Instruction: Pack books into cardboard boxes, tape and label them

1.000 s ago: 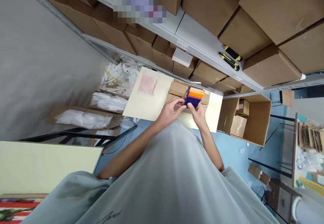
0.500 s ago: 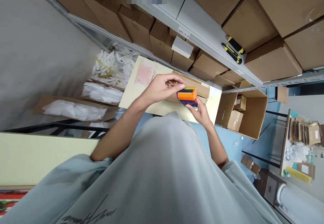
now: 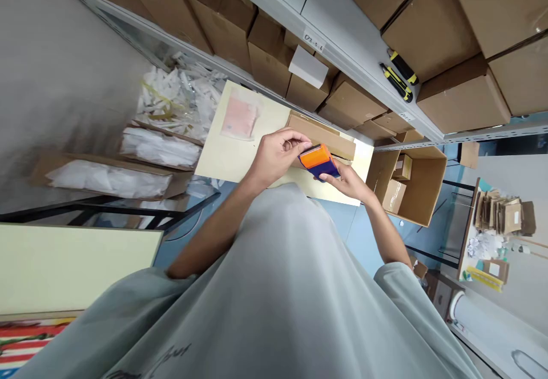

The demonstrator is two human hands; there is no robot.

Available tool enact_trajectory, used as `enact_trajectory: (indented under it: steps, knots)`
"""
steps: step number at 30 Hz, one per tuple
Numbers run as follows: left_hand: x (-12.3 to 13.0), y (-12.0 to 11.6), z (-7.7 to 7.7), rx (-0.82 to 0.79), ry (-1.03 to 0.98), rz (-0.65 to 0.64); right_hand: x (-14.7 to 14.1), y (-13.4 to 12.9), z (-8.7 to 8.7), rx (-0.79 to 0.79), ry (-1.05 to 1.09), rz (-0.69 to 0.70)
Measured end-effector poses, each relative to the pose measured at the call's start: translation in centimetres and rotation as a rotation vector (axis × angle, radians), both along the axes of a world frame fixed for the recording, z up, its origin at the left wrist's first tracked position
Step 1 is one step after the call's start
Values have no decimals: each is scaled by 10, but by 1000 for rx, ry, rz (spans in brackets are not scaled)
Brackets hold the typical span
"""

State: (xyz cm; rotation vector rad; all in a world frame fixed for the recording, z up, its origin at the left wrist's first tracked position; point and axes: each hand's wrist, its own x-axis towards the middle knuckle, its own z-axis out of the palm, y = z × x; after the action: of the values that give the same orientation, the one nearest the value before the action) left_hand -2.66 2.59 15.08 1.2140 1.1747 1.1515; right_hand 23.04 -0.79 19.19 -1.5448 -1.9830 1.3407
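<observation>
With 12 o'clock pointing away from the person and the dial centred on the orange-and-blue block [image 3: 319, 165], I see it held above the near part of the pale table [image 3: 209, 159], just in front of the shirt. The right hand [image 3: 347, 180] comes in from 4 o'clock, its thumb along the near side and its fingers curled round the right end, gripping the block. The left hand [image 3: 274, 153] sits at 9 o'clock, thumb and forefinger nearly closed at the upper-left corner; whether they pinch anything there, I can't tell.

It looks light to me, and stiff, with crisp edges. The orange face has a sheen, so it may be a little slippery, though hardly fragile. I'd take it by the 2 short ends, or across the dark blue side with 1 thumb.

A flat cardboard box [image 3: 320, 132] lies just beyond, at 12 o'clock; a pink packet [image 3: 240, 116] at 10; 2 cutters [image 3: 396, 84] on the shelf [image 3: 342, 31], between 1 and 2; an open carton [image 3: 422, 196] at 3.
</observation>
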Motion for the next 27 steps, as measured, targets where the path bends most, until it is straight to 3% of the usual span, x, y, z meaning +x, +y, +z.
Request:
enact_trajectory:
  steps: [3,8,11,15,19,23,27]
  knots:
    - [10,-7,-17,-83,-49,69,8,14,15,-189,12,143]
    - [19,-7,-39,-173,-104,114,20,46,43,-457,0,224]
    - [5,7,-51,-207,-145,235,28,67,54,-565,-57,246]
    - [-19,23,-79,-315,-239,370,44,88,59,-588,-139,255]
    - [-16,21,-103,-463,-345,372,54,107,46,-699,-115,278]
    - [-5,19,-111,-550,-379,447,55,130,15,-827,-190,355]
    - [-5,23,-118,-589,-389,493,47,145,-17,-900,-289,323]
